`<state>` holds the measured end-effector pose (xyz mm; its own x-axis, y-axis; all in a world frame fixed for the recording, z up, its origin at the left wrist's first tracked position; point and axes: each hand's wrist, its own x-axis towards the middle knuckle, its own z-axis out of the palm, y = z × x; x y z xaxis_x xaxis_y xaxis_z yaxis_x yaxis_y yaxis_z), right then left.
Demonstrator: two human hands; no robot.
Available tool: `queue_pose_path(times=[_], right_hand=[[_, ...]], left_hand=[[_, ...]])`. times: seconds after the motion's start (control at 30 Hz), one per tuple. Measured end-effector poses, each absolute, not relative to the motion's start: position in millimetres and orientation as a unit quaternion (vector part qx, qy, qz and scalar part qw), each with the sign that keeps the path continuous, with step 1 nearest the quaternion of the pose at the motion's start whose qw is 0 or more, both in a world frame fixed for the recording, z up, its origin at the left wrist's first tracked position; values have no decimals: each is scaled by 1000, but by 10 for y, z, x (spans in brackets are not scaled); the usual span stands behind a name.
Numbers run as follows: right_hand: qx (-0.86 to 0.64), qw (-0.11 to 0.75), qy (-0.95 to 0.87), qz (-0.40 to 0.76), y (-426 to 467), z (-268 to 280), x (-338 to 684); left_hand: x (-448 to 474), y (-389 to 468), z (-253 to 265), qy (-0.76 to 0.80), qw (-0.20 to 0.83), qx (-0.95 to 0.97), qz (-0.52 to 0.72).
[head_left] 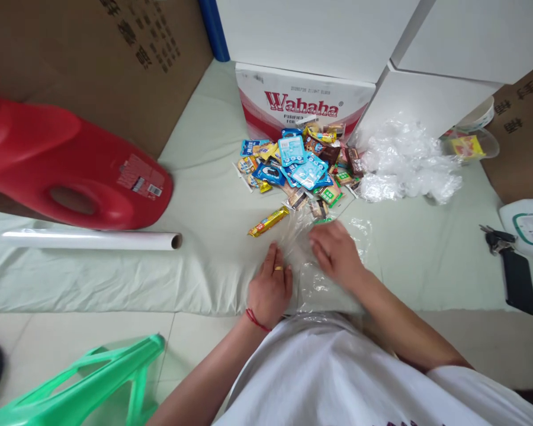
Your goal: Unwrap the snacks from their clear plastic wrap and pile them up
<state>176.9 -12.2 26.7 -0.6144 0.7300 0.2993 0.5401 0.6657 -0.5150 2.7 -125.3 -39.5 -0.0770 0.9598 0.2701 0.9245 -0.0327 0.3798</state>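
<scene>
A sheet of clear plastic film (317,278) lies wrinkled on the cloth in front of me. My left hand (270,287), with a ring and a red string bracelet, rests at the film's left edge, its fingers stretched out and lying down. Over the film's upper right part, my right hand (337,251) has its fingers curled and pressed together on the plastic, a little blurred. Just beyond the hands is a heap of small wrapped snacks (308,168) in blue, yellow, brown and green packets. One gold-wrapped stick snack (269,222) lies apart from it, above my left hand.
A Wahaha carton (302,97) stands behind the heap. Crumpled clear plastic bundles (402,163) are piled to its right. A film roll (93,240) and a red jug (71,165) lie left. Keys (497,238) and a black phone-like object (518,281) lie far right. A green stool (89,378) stands below.
</scene>
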Motion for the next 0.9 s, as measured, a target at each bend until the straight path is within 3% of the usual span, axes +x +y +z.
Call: queue_pose_path(times=[0.13,0.33,0.6,0.9], right_hand=[[-235,157,-937,204,-726,95,1892],[-241,65,-951,183,-984,-202,2364],[-245,49,-942,222,-1012,-189,2768],[-229,68,-928,286,-873,-56,3007]], left_hand=[[-18,-1197,-382,704,73,665,238],[10,-1182,-238,746,70,648,140],[30,-1095,-204,715,8,683,147],[3,-1202,-249,690,33,713,120]])
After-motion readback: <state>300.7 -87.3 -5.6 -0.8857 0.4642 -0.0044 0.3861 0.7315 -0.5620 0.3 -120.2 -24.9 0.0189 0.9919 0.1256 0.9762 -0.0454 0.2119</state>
